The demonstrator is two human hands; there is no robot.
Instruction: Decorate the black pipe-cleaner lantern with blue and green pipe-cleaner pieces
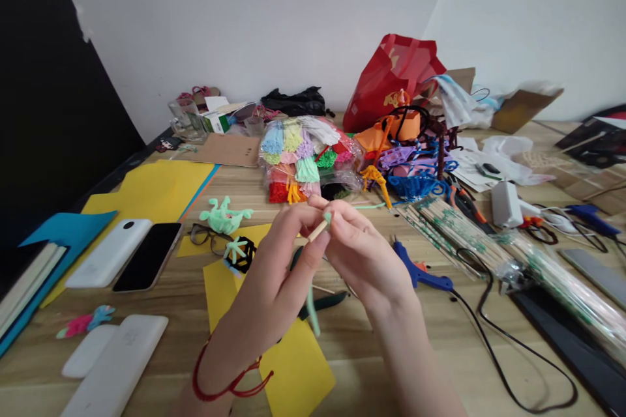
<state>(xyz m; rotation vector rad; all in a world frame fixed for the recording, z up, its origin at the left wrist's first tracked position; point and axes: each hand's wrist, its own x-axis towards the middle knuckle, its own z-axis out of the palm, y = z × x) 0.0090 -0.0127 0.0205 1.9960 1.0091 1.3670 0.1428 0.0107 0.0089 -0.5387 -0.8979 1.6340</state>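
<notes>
Stick (pixel 317 231), one, short and pale — held up between both hands over the middle of the table (pixel 352 365), a green tip (pixel 327 216) at its upper end.

Left hand (pixel 281 260): thumb and forefinger closed narrowly about the stick; red cord bracelet (pixel 205 391) at the wrist.

Right hand (pixel 366 257): thumb and forefinger drawn together at the green tip; the other fingers partly hidden, their hold not possible to tell.

Green strand (pixel 313 316), hanging or lying below the hands; whether it joins the tip cannot be told.

Yellow sheet (pixel 303 371), beneath and partly covered by the left arm.

Glue gun (pixel 435 279), blue, on its side just beside the right hand, black cord trailing toward the near edge.

Stick bundles (pixel 467 234), in printed clear wrap, beyond the glue gun.

Green fuzzy figure (pixel 223 216), left of the hands, near a pair of glasses (pixel 199 234).

Phone (pixel 148 257), dark screen upward, farther left.

Fuzzy stems (pixel 307 169), many colours, bagged in clear plastic — behind the hands.

Red bag (pixel 386 88), upright and leaning, at the wall.
</notes>
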